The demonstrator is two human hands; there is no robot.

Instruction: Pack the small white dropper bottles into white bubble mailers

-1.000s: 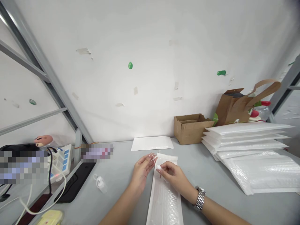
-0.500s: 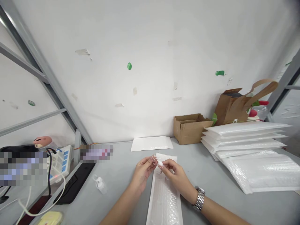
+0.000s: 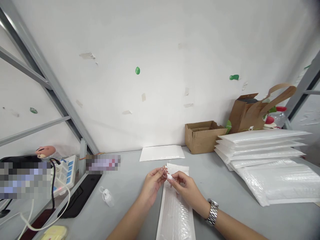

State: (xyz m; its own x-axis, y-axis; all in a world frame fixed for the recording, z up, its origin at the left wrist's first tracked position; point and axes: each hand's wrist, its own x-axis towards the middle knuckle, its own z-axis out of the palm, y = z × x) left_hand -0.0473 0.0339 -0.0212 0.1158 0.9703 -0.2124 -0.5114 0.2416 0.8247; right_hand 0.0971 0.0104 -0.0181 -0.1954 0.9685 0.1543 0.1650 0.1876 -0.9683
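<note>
In front of me, both hands are closed on one small bottle [image 3: 169, 176] with a white cap and a thin ring loop. My left hand [image 3: 153, 184] pinches the loop between thumb and fingertips. My right hand [image 3: 187, 187] grips the bottle by the cap end; most of its body is hidden by the fingers. Under the hands a white bubble mailer [image 3: 175, 216] lies lengthwise on the grey table. To the left, a similar small clear bottle [image 3: 108, 198] with a white cap and loop rests on the tabletop.
A stack of bubble mailers [image 3: 260, 150] fills the right side. Behind it stand a cardboard box [image 3: 206, 141] and a brown paper bag [image 3: 243, 113]. A flat white envelope [image 3: 162, 153] lies by the wall. At left are a black phone-like slab [image 3: 81, 196], a power strip [image 3: 68, 175] and cables.
The white cap and my right fingers have shifted slightly left and down, nearer my left fingertips. Everything else looks the same.
</note>
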